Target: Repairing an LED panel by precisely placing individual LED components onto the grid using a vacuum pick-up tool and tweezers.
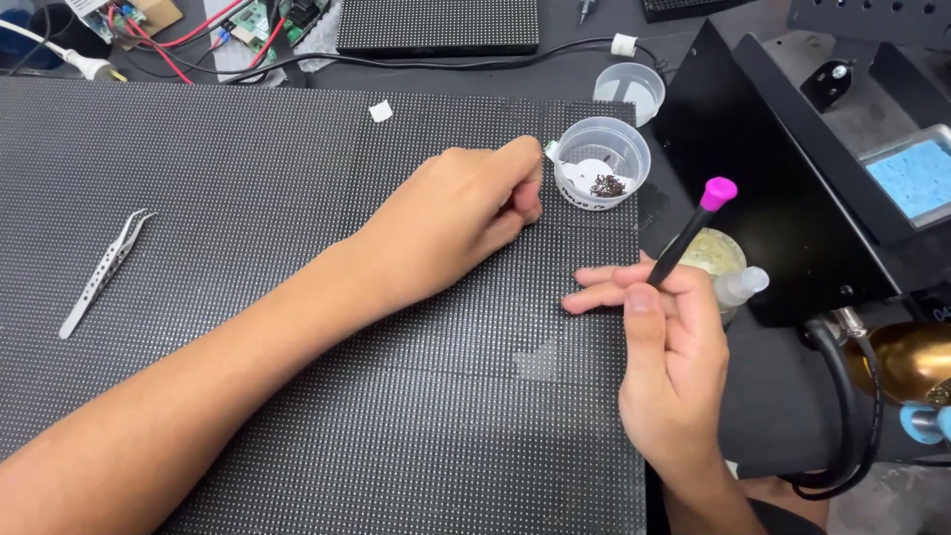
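- The left hand (pixel 466 213) reaches in from the lower left of the frame and rests on the large black dotted panel (pixel 248 297) that fills most of the picture; its fingers are curled tight, thumb pressed against forefinger, near the panel's upper right corner. Whether something tiny sits in that pinch, I cannot tell.
- Just beside those fingertips, to their right, stands a small clear plastic cup (pixel 601 161) with a heap of tiny dark parts (pixel 607 184) on its white bottom.
- A second, empty clear plastic cup (pixel 630 91) sits behind it, toward the top of the frame.
- The right hand (pixel 666 342) comes up from the lower right and holds a thin black pen-like tool with a magenta cap (pixel 690 229), clamped between thumb and fingers, the cap pointing up and to the right; the outstretched fingertips lie on the panel's right edge.
- A pair of silver metal tweezers (pixel 104 269) lies on the panel at the left, well apart from both hands.
- A small white square scrap (pixel 380 111) lies on the panel near its top edge.
- At the right stands a black metal stand (pixel 792 218) with a blue sponge (pixel 911 176) in a tray.
- Red and black wires (pixel 168 50) and a green circuit board (pixel 260 20) lie at the upper left.
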